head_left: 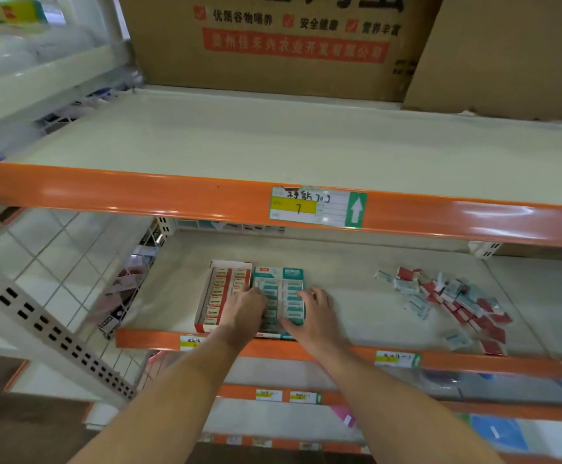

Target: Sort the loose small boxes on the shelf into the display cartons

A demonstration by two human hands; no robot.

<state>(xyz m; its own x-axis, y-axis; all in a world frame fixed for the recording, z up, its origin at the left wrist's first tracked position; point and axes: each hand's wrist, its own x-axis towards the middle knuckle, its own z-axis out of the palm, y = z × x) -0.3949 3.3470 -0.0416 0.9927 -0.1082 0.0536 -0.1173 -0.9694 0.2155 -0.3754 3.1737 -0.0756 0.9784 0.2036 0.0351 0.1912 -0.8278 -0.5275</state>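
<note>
Both hands rest flat, fingers relaxed, on the teal carton (279, 296): left hand (244, 308) at its left edge beside the red carton (221, 293), right hand (318, 309) at its right. Apparent step: settling packed rows. Loose boxes (447, 303) lie well right of the right hand; next move requires reaching there.

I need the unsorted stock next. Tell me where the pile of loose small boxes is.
In the head view, the pile of loose small boxes lies on the right of the middle shelf, apart from the teal carton and the right hand.
</note>
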